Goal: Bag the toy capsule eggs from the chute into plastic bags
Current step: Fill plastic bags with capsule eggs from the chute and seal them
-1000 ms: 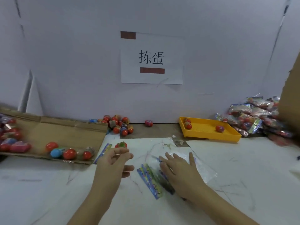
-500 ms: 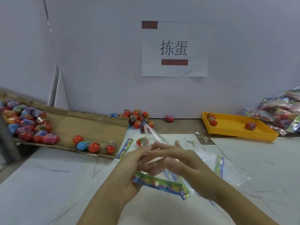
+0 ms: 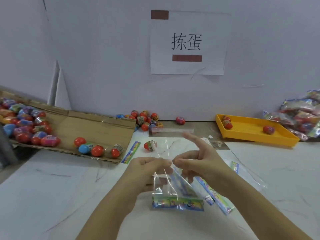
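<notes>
A clear plastic bag (image 3: 173, 191) with a colourful printed strip along its lower edge hangs above the white table. My left hand (image 3: 147, 170) and my right hand (image 3: 199, 161) pinch its top edge, fingertips almost touching; the right index finger points up. Several red and blue capsule eggs (image 3: 93, 149) lie at the low end of the cardboard chute (image 3: 97, 125), and many more are piled at its upper left. One egg (image 3: 150, 146) lies on the table just beyond the hands.
A heap of loose eggs (image 3: 145, 120) sits against the back wall. A yellow tray (image 3: 254, 135) at right holds three eggs. Filled bags (image 3: 301, 116) are stacked at far right. Spare empty bags (image 3: 218, 200) lie under my right forearm.
The bag has been lifted off the table and now hangs upright from both hands' pinch. The camera view has swung left and closer.
</notes>
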Demonstrator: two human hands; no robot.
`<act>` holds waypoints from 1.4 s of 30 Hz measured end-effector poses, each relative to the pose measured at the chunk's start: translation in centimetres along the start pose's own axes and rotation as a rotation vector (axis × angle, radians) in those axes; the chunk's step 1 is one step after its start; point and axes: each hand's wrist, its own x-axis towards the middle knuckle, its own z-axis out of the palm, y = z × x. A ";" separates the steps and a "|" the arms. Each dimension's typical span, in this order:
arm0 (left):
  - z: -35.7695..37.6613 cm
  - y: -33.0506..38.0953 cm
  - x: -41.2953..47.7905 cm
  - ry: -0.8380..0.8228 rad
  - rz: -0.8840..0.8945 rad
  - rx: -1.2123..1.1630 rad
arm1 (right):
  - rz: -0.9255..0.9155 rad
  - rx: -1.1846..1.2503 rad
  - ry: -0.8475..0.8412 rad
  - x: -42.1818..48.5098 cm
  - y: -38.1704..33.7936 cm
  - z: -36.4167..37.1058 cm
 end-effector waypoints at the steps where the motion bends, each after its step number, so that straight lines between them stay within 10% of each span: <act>1: -0.1 0.0 0.0 0.006 0.024 -0.049 | 0.011 0.012 -0.053 -0.2 -0.2 0.1; 15: -1.4 0.0 0.8 0.511 0.117 -0.302 | -0.164 0.085 0.245 -0.7 -0.4 0.2; 23: 0.6 -0.6 -0.6 0.716 0.451 0.890 | -0.392 0.010 0.395 -1.7 -1.0 0.7; 26: 1.1 -0.9 -1.1 0.646 0.674 0.860 | -0.649 -0.233 0.575 -2.5 -1.1 1.5; 29: 1.9 -0.5 -1.8 0.262 0.583 0.569 | -0.809 -0.549 0.364 -3.2 -1.0 2.9; 33: 2.0 0.4 -1.6 0.249 0.504 -0.092 | -0.680 -0.649 -0.082 -3.6 -0.6 3.5; 38: 1.0 1.0 -1.1 0.245 0.281 -0.344 | -0.523 -0.457 0.396 -2.5 -0.5 2.7; 42: 0.9 0.9 -1.2 0.209 0.236 -0.299 | -0.198 -0.070 0.152 -1.2 -0.6 1.0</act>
